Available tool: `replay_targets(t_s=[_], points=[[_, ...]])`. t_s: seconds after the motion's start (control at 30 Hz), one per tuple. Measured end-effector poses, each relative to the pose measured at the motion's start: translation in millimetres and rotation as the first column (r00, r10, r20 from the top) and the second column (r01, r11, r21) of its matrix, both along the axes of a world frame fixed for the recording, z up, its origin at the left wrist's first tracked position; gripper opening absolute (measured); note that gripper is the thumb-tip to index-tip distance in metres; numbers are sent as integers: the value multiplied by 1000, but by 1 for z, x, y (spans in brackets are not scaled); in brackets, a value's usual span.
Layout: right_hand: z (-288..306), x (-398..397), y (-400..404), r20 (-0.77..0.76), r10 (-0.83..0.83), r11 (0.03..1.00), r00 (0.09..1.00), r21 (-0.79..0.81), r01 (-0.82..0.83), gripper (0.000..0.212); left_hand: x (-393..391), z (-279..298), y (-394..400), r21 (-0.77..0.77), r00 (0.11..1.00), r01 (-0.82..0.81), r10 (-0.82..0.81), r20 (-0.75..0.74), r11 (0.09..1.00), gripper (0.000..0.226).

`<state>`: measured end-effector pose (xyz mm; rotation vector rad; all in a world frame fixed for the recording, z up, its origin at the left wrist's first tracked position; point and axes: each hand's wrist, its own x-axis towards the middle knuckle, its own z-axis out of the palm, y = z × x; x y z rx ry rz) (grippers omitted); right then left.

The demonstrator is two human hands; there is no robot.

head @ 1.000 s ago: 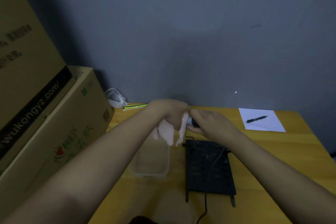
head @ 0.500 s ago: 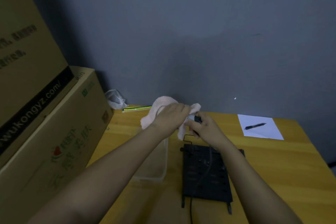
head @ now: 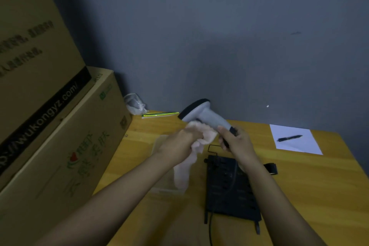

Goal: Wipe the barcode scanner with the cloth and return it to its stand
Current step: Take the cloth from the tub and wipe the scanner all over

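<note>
Scanner (head: 203, 115) head up-left, handle down-right

The barcode scanner (head: 207, 118) is light grey with a black-rimmed head and a dark handle end. It is held tilted above the worktop, head up and toward the far left. The pale pink cloth (head: 194, 146) is bunched against its neck, one end hanging down. The black stand (head: 229, 187) lies flat near the worktop's near edge.

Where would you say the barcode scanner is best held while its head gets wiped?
Probably by the dark lower handle, from the right, as the right hand does: the barcode scanner tilts up-left, leaving its head free for the cloth in the left hand.
</note>
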<state>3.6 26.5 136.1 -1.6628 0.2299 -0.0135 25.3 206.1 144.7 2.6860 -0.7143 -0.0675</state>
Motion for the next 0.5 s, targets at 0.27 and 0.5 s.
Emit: replay_targets(t_s=[0.27,0.5], points=[[6,-11,17,186,32,945,982,-326,30,26,7,12,-1,-461,658,-236,-208,-724,856,68],[0,-23,35,217,225,710,950,-704,-7,29,14,11,-18,-574,531,-619,-253,-809,536,56]])
